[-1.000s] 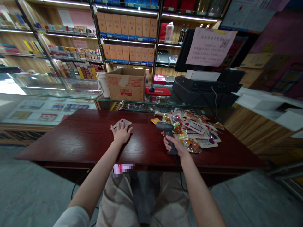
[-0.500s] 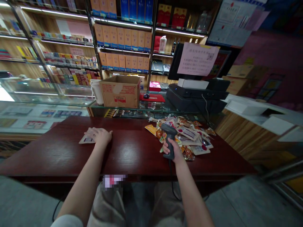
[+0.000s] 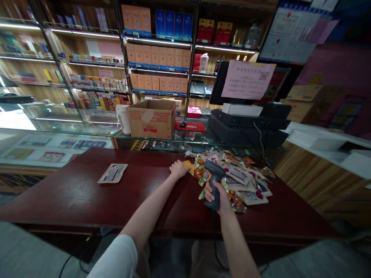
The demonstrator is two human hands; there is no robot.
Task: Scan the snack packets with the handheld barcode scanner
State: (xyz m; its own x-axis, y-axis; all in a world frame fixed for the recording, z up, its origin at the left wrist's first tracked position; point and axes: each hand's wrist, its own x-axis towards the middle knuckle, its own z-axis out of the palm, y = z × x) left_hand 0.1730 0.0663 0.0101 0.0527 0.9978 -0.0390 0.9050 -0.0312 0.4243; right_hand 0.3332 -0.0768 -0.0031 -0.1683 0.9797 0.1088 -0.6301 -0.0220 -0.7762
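My left hand is at the left edge of the pile, its fingers closed on the end of a yellow snack packet. My right hand grips a dark grey barcode scanner by its handle, held upright in front of the pile. A cable runs down from the scanner's base. Behind and to the right of it lies a heap of packaged snacks, some in clear wrappers and some in pale pouches. A single pale pouch lies flat on the left of the dark red table, apart from both hands.
Beyond the table, a glass counter holds an open cardboard box, a white container, a computer mouse on a red mat and a black register. A monitor with a pink notice stands above. Stocked shelves line the back.
My left hand has left the pale pouch on the left and moved right to the yellow packet. My right hand still holds the scanner. The view has shifted slightly.
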